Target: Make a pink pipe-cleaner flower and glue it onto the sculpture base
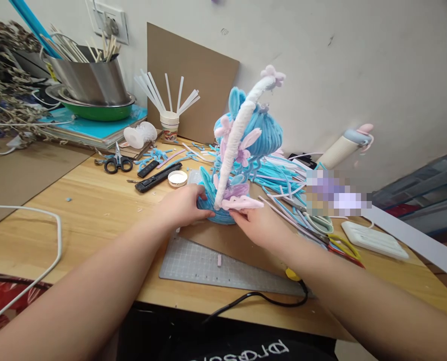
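A fuzzy pipe-cleaner flower ornament [234, 145] stands upright in front of me on a brown board [223, 238]. It has a round blue base [223, 216], a curved white stem, a ribbed blue dome and pink flowers. My left hand [189, 204] is closed round the left side of the base, its thumb at the front. On the other side, my right hand [263, 223] pinches at the base's front right edge, just under a pale pink petal [243, 202]. That hand's fingertips are partly hidden by the petal.
A grey cutting mat [208, 265] lies under the board. Black scissors [118, 163], a black utility knife [157, 178] and a white lid [177, 178] are at left. Loose blue pipe cleaners [276, 175], yellow-handled pliers [341, 243] and a white keyboard-like block [374, 239] lie at right.
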Demonstrator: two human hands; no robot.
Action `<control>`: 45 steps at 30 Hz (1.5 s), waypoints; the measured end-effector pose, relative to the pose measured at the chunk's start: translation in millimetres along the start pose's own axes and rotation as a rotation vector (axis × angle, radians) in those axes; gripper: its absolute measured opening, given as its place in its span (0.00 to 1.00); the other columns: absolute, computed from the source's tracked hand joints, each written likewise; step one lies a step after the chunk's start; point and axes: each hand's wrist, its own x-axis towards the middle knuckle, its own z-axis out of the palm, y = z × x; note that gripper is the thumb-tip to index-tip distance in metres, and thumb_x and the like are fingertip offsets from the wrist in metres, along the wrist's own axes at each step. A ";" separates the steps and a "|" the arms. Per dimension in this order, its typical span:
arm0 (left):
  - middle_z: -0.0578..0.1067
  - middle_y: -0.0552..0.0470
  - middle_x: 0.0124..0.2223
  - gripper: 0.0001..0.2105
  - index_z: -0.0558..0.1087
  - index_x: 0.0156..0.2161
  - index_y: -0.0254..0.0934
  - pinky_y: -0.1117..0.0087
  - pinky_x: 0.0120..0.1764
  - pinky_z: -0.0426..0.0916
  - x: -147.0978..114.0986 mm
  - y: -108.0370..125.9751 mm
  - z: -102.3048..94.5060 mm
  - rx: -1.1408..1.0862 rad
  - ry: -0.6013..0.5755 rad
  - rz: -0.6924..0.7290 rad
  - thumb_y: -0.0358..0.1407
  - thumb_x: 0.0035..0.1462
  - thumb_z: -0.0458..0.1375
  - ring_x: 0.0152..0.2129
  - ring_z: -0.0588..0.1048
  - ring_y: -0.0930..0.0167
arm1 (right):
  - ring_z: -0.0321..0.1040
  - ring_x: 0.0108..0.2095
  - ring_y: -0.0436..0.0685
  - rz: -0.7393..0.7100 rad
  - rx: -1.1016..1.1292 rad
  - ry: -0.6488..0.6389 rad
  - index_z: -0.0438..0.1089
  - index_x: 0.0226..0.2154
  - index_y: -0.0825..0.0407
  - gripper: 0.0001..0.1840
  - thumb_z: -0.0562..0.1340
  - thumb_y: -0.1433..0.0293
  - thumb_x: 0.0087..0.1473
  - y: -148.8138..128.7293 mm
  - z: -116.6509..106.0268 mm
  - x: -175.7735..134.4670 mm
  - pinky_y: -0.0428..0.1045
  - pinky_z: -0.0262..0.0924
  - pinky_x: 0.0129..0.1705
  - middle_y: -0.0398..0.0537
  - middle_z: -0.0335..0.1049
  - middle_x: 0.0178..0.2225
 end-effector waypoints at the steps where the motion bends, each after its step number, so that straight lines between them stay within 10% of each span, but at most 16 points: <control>1: 0.77 0.49 0.35 0.22 0.74 0.39 0.39 0.68 0.26 0.61 -0.2 0.2 -0.1 0.003 0.000 0.001 0.53 0.43 0.64 0.30 0.75 0.63 | 0.73 0.47 0.65 -0.025 -0.047 -0.003 0.75 0.48 0.50 0.17 0.55 0.69 0.62 -1.0 2.0 0.5 0.58 0.67 0.47 0.54 0.77 0.46; 18: 0.77 0.50 0.36 0.20 0.75 0.38 0.40 0.68 0.30 0.61 -1.8 3.9 -1.3 0.133 0.044 0.049 0.52 0.44 0.63 0.33 0.74 0.62 | 0.70 0.50 0.65 0.019 -0.155 -0.263 0.75 0.49 0.52 0.19 0.53 0.72 0.61 -8.9 -14.1 -0.9 0.55 0.62 0.52 0.53 0.75 0.51; 29: 0.75 0.51 0.33 0.18 0.75 0.40 0.41 0.67 0.31 0.61 -1.8 2.8 2.1 0.138 0.109 0.080 0.50 0.49 0.62 0.32 0.73 0.62 | 0.56 0.18 0.49 0.226 0.638 -0.391 0.68 0.40 0.50 0.10 0.56 0.67 0.57 22.6 -24.9 -38.8 0.44 0.48 0.21 0.35 0.61 0.18; 38: 0.73 0.53 0.30 0.11 0.72 0.36 0.38 0.70 0.31 0.62 -6.3 20.8 5.4 0.011 0.289 0.077 0.44 0.58 0.55 0.28 0.71 0.69 | 0.65 0.22 0.53 0.268 0.367 -0.015 0.56 0.40 0.48 0.07 0.52 0.70 0.57 89.6 -46.4 -25.2 0.46 0.55 0.27 0.34 0.66 0.19; 45: 0.76 0.52 0.33 0.11 0.77 0.44 0.40 0.69 0.31 0.64 -20.3 49.3 32.2 -0.071 0.188 -0.021 0.38 0.59 0.56 0.28 0.72 0.69 | 0.72 0.36 0.58 0.185 0.202 0.043 0.60 0.43 0.52 0.10 0.56 0.73 0.56 114.6 -34.8 22.1 0.50 0.60 0.38 0.51 0.76 0.34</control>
